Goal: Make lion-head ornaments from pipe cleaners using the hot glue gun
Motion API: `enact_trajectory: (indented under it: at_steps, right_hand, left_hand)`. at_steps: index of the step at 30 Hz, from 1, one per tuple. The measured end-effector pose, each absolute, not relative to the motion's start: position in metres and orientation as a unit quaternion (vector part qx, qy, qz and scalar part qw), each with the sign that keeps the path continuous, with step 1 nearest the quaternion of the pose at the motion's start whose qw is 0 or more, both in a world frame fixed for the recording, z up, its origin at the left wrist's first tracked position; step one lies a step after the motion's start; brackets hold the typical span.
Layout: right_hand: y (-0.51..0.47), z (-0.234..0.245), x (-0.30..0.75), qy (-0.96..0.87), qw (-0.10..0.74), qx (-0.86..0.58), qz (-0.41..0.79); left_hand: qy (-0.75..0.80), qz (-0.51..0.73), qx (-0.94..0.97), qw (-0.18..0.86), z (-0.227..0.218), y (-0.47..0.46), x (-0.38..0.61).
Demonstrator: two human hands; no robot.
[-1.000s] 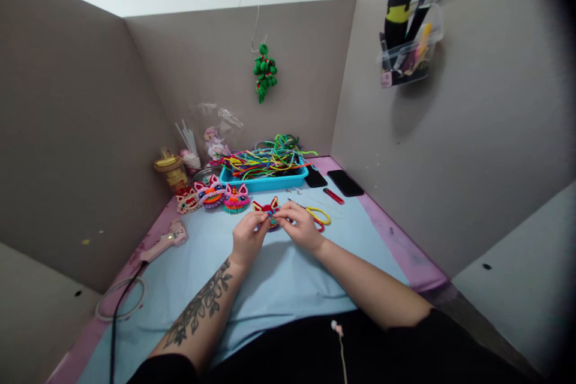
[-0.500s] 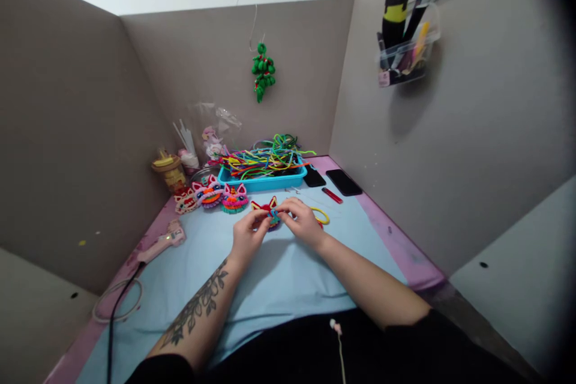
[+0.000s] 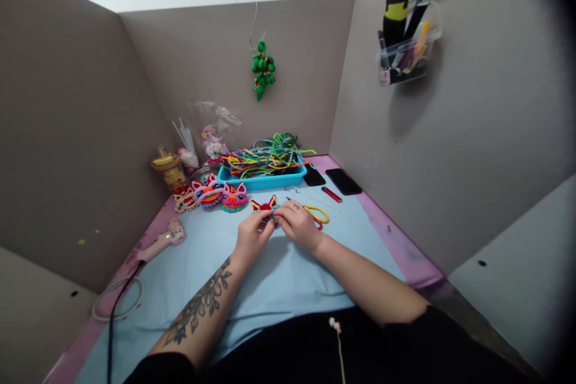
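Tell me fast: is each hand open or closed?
Left hand: closed in a pinch, at the red-eared lion head; held part unclear.
Right hand: likewise; held part unclear.

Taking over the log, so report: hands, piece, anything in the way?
Left hand and right hand together at red eared piece, exact grip hidden. Piece partly covered. Scissors partly behind right hand.

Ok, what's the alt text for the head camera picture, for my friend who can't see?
A person's left hand and right hand pinch at a small toy with red and yellow ears, over a blue cloth. Beyond are three colourful toy heads and a blue tray of strings; scissors lie beside the right hand.
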State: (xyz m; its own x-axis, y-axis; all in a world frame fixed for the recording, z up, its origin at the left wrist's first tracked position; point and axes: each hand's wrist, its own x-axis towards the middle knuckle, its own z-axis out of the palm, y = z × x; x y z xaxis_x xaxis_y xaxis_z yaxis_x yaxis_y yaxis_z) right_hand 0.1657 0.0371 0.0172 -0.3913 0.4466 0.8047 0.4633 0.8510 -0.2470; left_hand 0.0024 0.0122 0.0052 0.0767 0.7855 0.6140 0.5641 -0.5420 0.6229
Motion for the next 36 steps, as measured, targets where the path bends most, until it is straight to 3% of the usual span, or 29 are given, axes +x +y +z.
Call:
enact_trajectory:
  at_steps: [10, 17, 25, 36]
  right_hand:
    - [0.038, 0.015, 0.164, -0.833, 0.474, -0.284, -0.034]
    - [0.039, 0.015, 0.165, -0.831, 0.484, -0.275, -0.004]
    - [0.043, 0.011, 0.167, -0.829, 0.489, -0.269, 0.037]
    - [0.051, 0.012, 0.179, -0.875, 0.435, -0.211, -0.002]
  left_hand:
    - [0.459, 0.466, 0.754, 0.059, -0.001, 0.016, 0.002]
    - [0.457, 0.464, 0.751, 0.109, 0.001, 0.016, 0.0]
    - [0.467, 0.414, 0.781, 0.032, 0.008, 0.015, -0.004]
    - [0.44, 0.354, 0.819, 0.102, 0.011, 0.016, -0.007]
